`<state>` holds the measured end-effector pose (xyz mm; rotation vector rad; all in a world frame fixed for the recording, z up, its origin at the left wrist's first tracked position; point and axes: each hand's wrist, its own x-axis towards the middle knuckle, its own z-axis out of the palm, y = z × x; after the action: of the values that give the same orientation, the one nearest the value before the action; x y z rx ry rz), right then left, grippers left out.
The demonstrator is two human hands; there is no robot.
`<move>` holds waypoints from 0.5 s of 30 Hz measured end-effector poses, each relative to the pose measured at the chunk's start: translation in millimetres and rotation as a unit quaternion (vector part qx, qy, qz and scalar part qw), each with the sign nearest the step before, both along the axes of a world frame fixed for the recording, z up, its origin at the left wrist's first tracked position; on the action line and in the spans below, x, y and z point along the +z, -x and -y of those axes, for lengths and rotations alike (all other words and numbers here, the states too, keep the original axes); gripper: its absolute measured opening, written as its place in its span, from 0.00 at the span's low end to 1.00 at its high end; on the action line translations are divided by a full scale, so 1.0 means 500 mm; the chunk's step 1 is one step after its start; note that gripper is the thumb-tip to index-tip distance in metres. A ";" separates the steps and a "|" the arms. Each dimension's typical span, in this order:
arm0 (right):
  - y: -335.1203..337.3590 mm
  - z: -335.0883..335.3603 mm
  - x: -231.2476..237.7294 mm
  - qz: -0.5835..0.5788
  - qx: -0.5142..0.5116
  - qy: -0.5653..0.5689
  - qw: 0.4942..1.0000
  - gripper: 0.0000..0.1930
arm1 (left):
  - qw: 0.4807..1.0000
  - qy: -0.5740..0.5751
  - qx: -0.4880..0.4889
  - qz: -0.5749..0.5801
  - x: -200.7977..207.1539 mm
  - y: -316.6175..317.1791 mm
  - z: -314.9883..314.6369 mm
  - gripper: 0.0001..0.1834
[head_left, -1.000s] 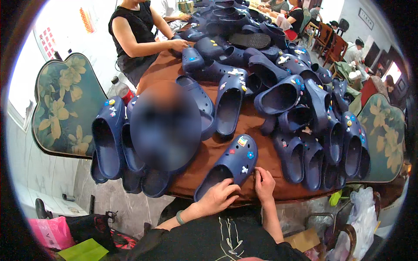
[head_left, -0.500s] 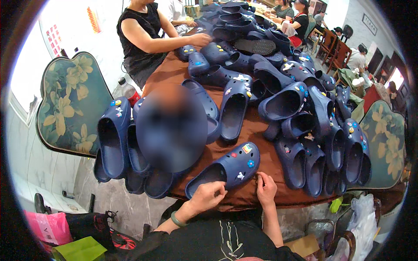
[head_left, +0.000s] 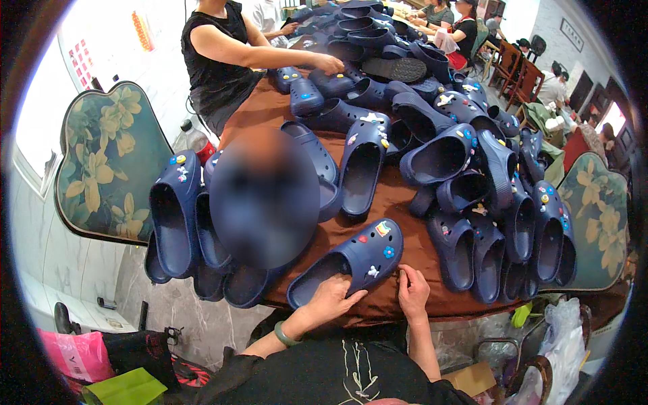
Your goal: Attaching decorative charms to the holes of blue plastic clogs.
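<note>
In front of me a navy clog (head_left: 376,255) lies tilted on the brown tablecloth, its toe to the upper right. White, blue, red and yellow charms sit in its upper. My left hand (head_left: 331,298) has its fingers inside the clog's opening and its thumb along the outer side, closed on the shoe's edge. By the toe, my right hand (head_left: 414,290) is closed, thumb and forefinger pinched together; anything between them is too small to make out. A decorated clog (head_left: 365,165) stands just beyond.
Piled navy clogs (head_left: 435,158) cover the right and far table. More clogs (head_left: 174,216) line the left edge beside a blurred patch. Another person's hand (head_left: 329,63) reaches over the far left pile. Flowered chair backs (head_left: 111,162) flank the brown tablecloth (head_left: 388,202).
My left hand has moved its fingers down into the clog's opening and stretched its thumb along the side. My right hand stays put. The other person's hand has shifted slightly right.
</note>
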<state>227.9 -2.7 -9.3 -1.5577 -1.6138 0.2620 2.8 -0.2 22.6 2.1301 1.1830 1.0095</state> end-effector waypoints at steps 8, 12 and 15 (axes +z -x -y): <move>0.001 -0.002 0.002 -0.010 -0.004 0.019 1.000 0.06 | 0.998 0.035 -0.009 -0.052 0.004 0.004 0.000 0.21; 0.000 -0.003 0.003 -0.011 -0.005 0.028 1.000 0.07 | 0.999 0.020 -0.009 -0.033 0.007 0.002 -0.002 0.20; 0.004 -0.002 0.007 -0.010 -0.005 0.001 1.000 0.06 | 1.000 0.010 -0.007 -0.021 0.007 0.002 -0.003 0.21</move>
<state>226.0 -1.6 -5.7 -1.5604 -1.5905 0.2732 1.7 1.3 26.1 2.1521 1.1907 0.9473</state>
